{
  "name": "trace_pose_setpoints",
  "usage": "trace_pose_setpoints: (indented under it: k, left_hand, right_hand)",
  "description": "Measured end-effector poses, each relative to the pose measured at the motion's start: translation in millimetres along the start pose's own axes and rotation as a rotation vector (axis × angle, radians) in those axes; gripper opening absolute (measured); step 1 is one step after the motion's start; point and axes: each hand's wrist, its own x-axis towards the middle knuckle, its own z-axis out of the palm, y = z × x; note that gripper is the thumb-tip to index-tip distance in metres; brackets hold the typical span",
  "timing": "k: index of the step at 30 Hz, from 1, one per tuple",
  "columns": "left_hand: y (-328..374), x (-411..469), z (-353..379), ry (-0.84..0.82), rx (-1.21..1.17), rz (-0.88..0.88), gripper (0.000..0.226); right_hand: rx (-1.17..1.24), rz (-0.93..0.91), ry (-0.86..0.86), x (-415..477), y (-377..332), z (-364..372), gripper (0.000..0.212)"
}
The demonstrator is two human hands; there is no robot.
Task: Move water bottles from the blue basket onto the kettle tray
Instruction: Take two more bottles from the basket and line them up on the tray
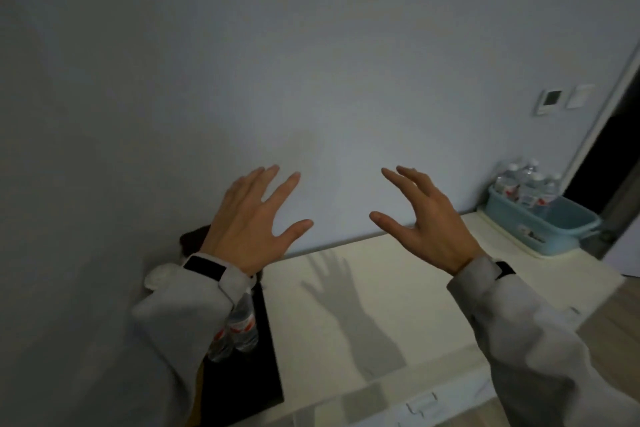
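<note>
My left hand (pixel 254 220) and my right hand (pixel 427 218) are raised over the white counter, fingers spread, holding nothing. The blue basket (pixel 554 222) stands at the counter's far right end and holds several clear water bottles (pixel 528 180) with red labels. The black kettle tray (pixel 247 378) lies at the left end under my left sleeve. Two water bottles (pixel 242 326) stand on it, partly hidden by the sleeve. A dark kettle (pixel 192 239) shows behind my left wrist.
The white counter (pixel 381 305) runs along a pale wall. A wall panel and switch (pixel 550 100) sit above the basket. A dark doorway (pixel 609 156) opens at the right. Wooden floor (pixel 609 326) shows at the lower right.
</note>
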Motion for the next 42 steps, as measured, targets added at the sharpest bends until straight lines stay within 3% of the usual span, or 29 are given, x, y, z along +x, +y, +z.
trace_pose_setpoints:
  k: [12, 21, 33, 37, 42]
  left_hand:
    - [245.2, 100.5, 78.2, 0.028, -0.062, 0.119, 0.077]
    - [382.5, 193.4, 159.2, 0.025, -0.158, 0.246, 0.076]
    - [498.4, 364.5, 320.2, -0.035, -0.293, 0.227, 0.078]
    - [520.3, 399.8, 359.1, 0.047, -0.291, 0.239, 0.070]
    - [532.0, 433.4, 414.1, -0.066, -0.241, 0.092, 0.073]
  right_hand:
    - [-0.091, 0.111, 0.080, -69.8, 196.5, -168.5, 0.074]
    - [-0.181, 0.197, 0.110, -85.8, 333.4, -254.6, 0.075]
    - [-0.304, 0.305, 0.000, -21.5, 536.9, -316.1, 0.078]
    - [-0.265, 0.311, -0.044, 2.0, 597.2, -320.0, 0.079]
    - [-0.177, 0.268, -0.097, 32.1, 689.8, -297.1, 0.076]
